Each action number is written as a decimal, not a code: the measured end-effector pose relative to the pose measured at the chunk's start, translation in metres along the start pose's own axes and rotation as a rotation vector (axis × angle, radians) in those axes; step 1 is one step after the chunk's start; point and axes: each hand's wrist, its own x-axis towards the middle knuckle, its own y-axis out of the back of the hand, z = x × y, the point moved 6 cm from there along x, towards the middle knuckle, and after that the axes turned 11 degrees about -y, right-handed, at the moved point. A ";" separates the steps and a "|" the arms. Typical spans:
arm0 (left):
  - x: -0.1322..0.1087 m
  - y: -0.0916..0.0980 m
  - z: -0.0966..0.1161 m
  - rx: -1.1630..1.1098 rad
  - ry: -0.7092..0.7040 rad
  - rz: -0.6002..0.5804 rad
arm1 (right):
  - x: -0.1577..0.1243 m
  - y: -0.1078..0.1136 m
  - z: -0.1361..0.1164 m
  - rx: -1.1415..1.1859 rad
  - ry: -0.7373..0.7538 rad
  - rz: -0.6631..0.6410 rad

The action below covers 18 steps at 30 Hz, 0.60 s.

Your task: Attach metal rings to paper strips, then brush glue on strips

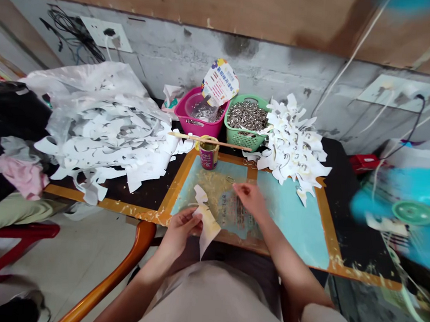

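My left hand (180,227) is closed on a white cut-out paper piece (205,220), held upright over the near edge of the table. My right hand (251,197) reaches forward over the blue mat (292,216), fingers pinched together near a small metal ring (230,179); whether it holds anything is hidden. Just beyond stands a small glue can (208,153) with a wooden stick (209,140) laid across its top.
A pink basket (199,115) and a green basket (246,119) of metal rings stand at the back. White paper cut-outs (294,147) lie piled on the right, paper scraps and plastic (102,122) on the left. A blue fan (408,211) stands at right.
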 end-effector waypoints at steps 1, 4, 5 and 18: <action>0.000 0.005 0.001 0.009 0.023 0.029 | 0.010 0.007 0.001 -0.066 0.030 0.059; -0.001 0.011 0.003 -0.028 0.085 0.092 | 0.036 0.014 -0.003 -0.169 0.102 0.088; -0.002 0.010 0.004 -0.054 0.090 0.102 | 0.043 0.011 -0.007 -0.197 0.126 0.071; -0.016 -0.011 -0.013 -0.142 -0.042 0.057 | -0.015 -0.014 -0.018 0.195 0.007 -0.306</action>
